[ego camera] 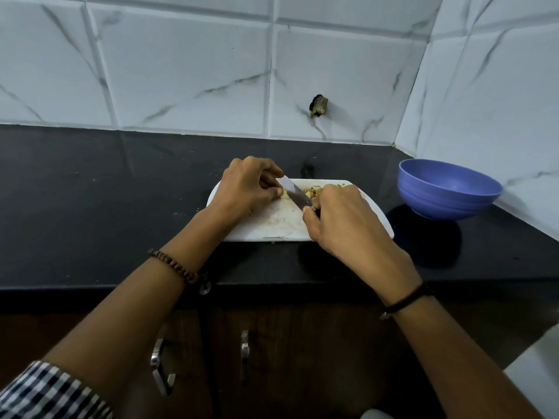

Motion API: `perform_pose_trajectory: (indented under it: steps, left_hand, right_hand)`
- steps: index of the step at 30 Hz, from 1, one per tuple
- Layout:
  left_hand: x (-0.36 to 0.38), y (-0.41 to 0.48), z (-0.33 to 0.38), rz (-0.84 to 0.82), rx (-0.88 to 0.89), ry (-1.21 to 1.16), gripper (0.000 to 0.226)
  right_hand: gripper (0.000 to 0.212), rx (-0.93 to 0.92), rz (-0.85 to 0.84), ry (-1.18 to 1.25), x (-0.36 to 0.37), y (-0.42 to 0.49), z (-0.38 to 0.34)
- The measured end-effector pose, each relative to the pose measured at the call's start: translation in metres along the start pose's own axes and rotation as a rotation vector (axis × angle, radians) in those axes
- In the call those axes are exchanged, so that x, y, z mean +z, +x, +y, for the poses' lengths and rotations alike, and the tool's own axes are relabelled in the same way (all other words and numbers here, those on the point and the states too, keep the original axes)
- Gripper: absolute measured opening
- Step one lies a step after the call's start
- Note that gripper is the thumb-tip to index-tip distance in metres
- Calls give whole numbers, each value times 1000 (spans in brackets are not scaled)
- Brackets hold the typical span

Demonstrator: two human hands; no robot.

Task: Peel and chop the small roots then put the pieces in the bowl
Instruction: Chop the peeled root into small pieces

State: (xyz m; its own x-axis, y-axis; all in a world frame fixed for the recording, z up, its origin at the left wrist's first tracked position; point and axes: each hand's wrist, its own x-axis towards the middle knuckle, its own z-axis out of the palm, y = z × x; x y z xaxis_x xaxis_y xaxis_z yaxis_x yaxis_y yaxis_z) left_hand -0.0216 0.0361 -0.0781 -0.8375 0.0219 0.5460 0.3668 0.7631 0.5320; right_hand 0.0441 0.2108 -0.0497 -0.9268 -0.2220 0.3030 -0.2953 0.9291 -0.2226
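A white cutting board [272,222] lies on the black counter. My left hand [246,186] pins a small pale root piece [285,193] to the board, its fingers curled over it so that only a sliver shows. My right hand [341,219] grips the handle of a knife [295,193], whose blade slants across the board with its edge against the root. Chopped yellowish pieces [311,192] lie in a small heap just behind the blade and my right hand. A blue bowl [447,189] stands to the right of the board; its inside looks bare.
The black counter [90,192] runs left from the board. White marbled tile walls close in behind and on the right, forming a corner near the bowl. A dark fitting [318,105] sticks out of the back wall. Cabinet handles [245,346] sit below the counter edge.
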Motion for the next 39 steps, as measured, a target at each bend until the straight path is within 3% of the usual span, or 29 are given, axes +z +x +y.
perform_pose_trajectory:
  steps: [5,7,9,11,17,23,31,39]
  left_hand:
    - [-2,-1,2,0,-13,-8,29]
    - [-3,-2,2,-1,-18,-9,29]
    - [-3,-2,3,-3,-22,-8,30]
    - [-3,-2,3,-2,-24,-3,31]
    - [-2,-2,3,-16,-11,14,30]
    - [-3,-2,2,-11,-14,19,36]
    - [-1,-1,2,18,-19,13,47]
    - [-2,-2,5,4,-22,9,48]
  right_hand:
    - [39,-40,-61,-108,-10,-14,-2]
    - [31,-52,-88,-131,-16,-20,-3]
    - [10,-58,-149,-139,-24,-22,-2]
    - [21,-69,-186,-170,-33,-27,2]
    - [32,-71,-69,-117,-49,-32,17]
    - [30,-50,122,-86,-20,-20,16]
    - [30,-44,95,-26,-2,-7,8]
    - [20,-112,15,-112,-4,-10,2]
